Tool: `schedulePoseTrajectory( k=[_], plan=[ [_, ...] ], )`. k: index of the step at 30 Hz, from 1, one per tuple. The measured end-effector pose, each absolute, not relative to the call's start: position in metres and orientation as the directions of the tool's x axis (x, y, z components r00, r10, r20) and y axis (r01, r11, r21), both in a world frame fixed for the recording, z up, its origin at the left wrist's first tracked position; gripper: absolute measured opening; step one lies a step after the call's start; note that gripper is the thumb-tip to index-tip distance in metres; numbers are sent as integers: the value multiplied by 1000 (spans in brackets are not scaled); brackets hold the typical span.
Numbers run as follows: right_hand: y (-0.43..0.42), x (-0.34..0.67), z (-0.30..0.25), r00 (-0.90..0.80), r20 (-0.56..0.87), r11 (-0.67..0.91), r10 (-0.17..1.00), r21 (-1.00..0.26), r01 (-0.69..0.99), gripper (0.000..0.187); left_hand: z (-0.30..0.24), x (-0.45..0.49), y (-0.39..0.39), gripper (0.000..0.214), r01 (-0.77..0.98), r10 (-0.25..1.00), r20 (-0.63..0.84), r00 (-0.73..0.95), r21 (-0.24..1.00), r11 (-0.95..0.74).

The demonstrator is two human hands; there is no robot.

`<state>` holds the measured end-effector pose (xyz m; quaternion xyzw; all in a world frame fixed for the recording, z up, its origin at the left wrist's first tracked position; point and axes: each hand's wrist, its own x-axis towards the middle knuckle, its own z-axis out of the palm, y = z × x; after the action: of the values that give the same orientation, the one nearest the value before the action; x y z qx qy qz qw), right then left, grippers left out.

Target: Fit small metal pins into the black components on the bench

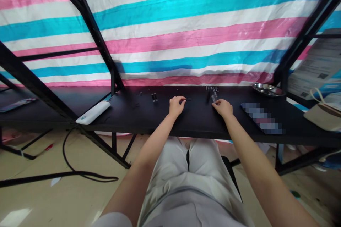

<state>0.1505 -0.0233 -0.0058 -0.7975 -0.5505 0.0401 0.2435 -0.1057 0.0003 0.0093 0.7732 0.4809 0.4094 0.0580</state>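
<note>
My left hand (176, 106) is raised just over the black shelf top with its thumb and fingertips pinched together. A thin dark stick (188, 99) sticks out to the right from that pinch. To the right, my right hand (224, 108) has its fingertips drawn together at the near end of a cluster of small clear pieces (214, 95). Whether it grips one of them is too small to tell. Just left of the cluster lies a dark narrow object (208, 95). Further left are two small dark pieces with pale ends (154, 97), side by side.
Tiny white bits (211, 88) lie along the back of the black shelf top (197, 124). A white power strip-like block (93, 112) rests at the left, by a metal post. At the right are a shiny metal dish (268, 89), a blurred-out flat object (262, 118) and a beige bag (323, 115).
</note>
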Motion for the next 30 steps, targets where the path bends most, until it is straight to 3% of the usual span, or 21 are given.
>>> schedulePoseTrajectory(
  k=[6, 9, 15, 20, 30],
  plan=[
    [-23, 152, -6, 392, 199, -275, 898, -442, 854, 22, 5, -107, 3, 10, 695, 783, 578, 229, 466, -547],
    [-28, 147, -5, 297, 242, -190, 924, -383, 904, 19, 3, -106, 4, 9, 680, 766, 591, 251, 455, -574],
    [-43, 112, 2, -40, 401, 77, 915, -77, 994, 20, 3, -103, 1, 8, 636, 733, 609, 302, 444, -631],
    [-46, 92, 5, -162, 388, 128, 908, 112, 985, 23, 3, -100, -2, 8, 540, 686, 649, 329, 467, -700],
    [-48, 93, 6, -153, 375, 107, 914, 140, 984, 21, 5, -99, -5, 7, 483, 662, 692, 287, 492, -724]
  ],
)
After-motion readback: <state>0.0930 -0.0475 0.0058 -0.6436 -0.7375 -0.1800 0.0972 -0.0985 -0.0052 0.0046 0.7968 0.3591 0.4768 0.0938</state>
